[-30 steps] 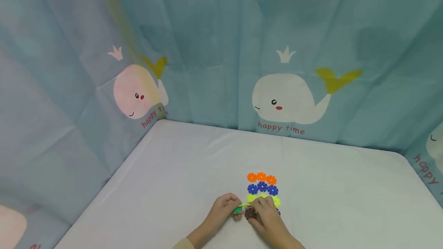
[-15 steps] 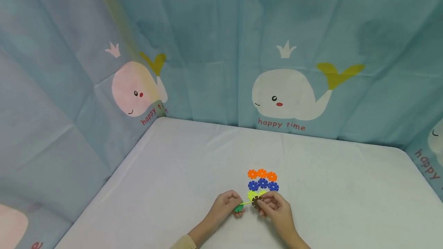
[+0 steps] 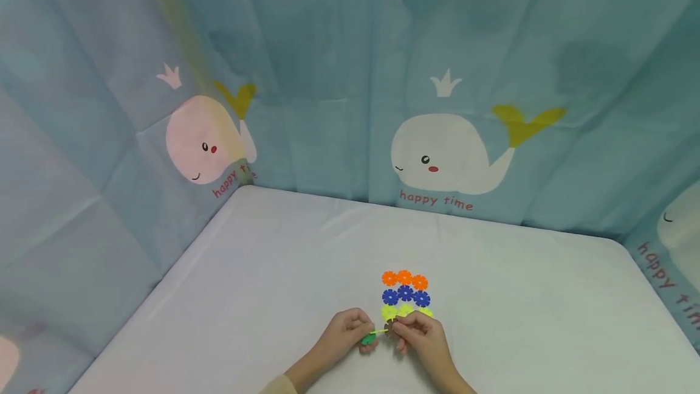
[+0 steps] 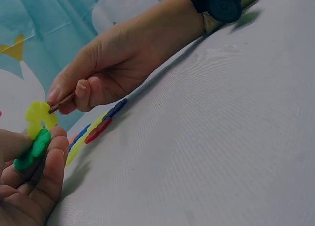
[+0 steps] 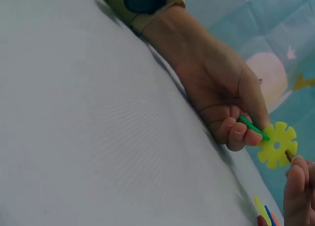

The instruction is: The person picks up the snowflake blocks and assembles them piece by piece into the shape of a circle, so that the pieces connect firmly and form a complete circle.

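My left hand (image 3: 346, 334) pinches a green notched snowflake disc (image 4: 32, 150) between thumb and fingers. A yellow snowflake disc (image 5: 277, 145) is joined to the green one at an angle. In my right hand (image 3: 426, 338), thumb and fingertips grip a brown snowflake disc (image 3: 389, 328). Its edge meets the yellow disc's rim on the side away from the green one, as both wrist views show; whether the notches interlock I cannot tell. Both hands are above the table, and the right fingers hide much of the brown disc.
Beyond the hands, rows of orange discs (image 3: 404, 276), blue discs (image 3: 405, 292) and yellow discs (image 3: 404, 309) lie on the white table (image 3: 295, 260). A red disc (image 4: 98, 131) lies nearer in the left wrist view. A blue whale-print curtain (image 3: 328, 126) stands behind.
The brown disc was low by the right fingers a second ago; my right hand then raised it and brought it against the yellow disc. My left hand keeps its hold on the green one.
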The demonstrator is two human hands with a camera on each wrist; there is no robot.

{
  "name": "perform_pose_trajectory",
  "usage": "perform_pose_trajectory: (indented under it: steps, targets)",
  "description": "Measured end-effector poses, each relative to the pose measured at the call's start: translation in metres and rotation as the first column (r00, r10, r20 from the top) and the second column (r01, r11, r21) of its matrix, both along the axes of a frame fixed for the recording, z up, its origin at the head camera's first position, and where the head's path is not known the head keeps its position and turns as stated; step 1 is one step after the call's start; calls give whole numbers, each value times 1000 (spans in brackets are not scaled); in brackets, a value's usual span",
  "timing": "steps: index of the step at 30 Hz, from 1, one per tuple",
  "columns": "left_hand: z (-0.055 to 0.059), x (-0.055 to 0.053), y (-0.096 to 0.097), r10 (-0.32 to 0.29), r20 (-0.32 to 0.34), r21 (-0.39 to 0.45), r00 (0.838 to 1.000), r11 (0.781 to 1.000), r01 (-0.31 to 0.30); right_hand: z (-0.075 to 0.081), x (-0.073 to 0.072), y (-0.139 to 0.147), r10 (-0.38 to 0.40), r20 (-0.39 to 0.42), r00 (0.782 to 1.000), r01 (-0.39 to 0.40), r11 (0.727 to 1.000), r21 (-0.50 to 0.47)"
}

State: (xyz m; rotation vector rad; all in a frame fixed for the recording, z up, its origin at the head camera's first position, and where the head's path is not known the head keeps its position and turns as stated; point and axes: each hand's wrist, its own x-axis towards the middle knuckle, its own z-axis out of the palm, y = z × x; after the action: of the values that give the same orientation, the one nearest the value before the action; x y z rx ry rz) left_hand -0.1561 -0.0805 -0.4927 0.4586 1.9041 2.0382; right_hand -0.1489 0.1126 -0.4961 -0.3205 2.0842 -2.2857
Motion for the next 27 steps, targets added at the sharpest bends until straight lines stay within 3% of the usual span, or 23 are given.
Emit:
perform_pose_trajectory:
  steps: [7, 13, 16, 19, 21, 23, 27]
  targets:
    - [1, 2, -4, 10, -13, -60, 1000, 998, -11, -2, 1, -5, 64, -45, 997, -65, 998, -16]
    - [-1, -2, -2, -21, 17, -22, 1000, 1000, 22, 0, 0, -5, 11, -42, 999, -9, 1000, 28]
    - [7, -3, -2, -46, -6, -22, 999, 999, 45, 6, -3, -9, -14, -17, 1000, 15, 998, 69]
    - [12, -3, -1, -41, -17, -45, 999, 998, 41, 23, -3, -14, -21, 12, 1000, 19, 994, 108]
    - [11, -2, -1, -29, -22, -65, 999, 998, 27, 32, -3, -17, 5, 29, 1000, -9, 992, 129]
    - [4, -3, -1, -5, -25, -99, 1000, 995, 2, 38, -3, -19, 49, 43, 998, -54, 989, 139]
    - [-2, 0, 1, 25, -63, -168, 998, 985, -35, 29, -14, -15, 171, 85, 982, -182, 972, 150]
